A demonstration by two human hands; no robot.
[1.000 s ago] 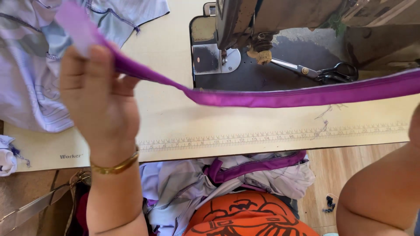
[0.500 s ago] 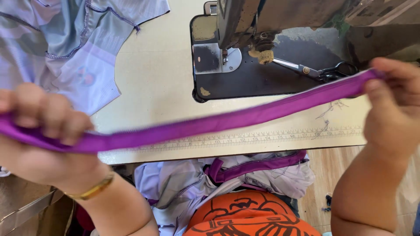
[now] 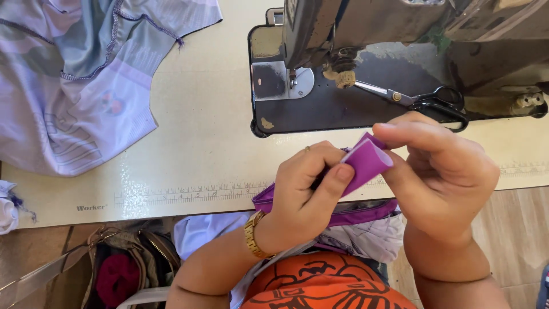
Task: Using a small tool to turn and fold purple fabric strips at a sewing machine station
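Both hands now together before chest, no longer spread wide. Long purple fabric strip (image 3: pixel 366 160), half second ago stretched taut between them, now folded end to end. Left hand (image 3: pixel 306 189) pinches fold between thumb and forefinger; right hand (image 3: pixel 440 171) clamps same strip from other side. Strip slack loops below left wrist. Black-handled scissors (image 3: pixel 426 102) lie beyond right hand on sewing machine bed (image 3: pixel 320 109). Lilac garment (image 3: pixel 86 86) far left of left hand.

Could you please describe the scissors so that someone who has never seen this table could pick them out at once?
Start at the sewing machine at the back of the cream table. On its dark base plate, right of the needle, lie the scissors, just beyond the right hand. Black loop handles and slim silver blades pointing left set them apart from the purple strip.
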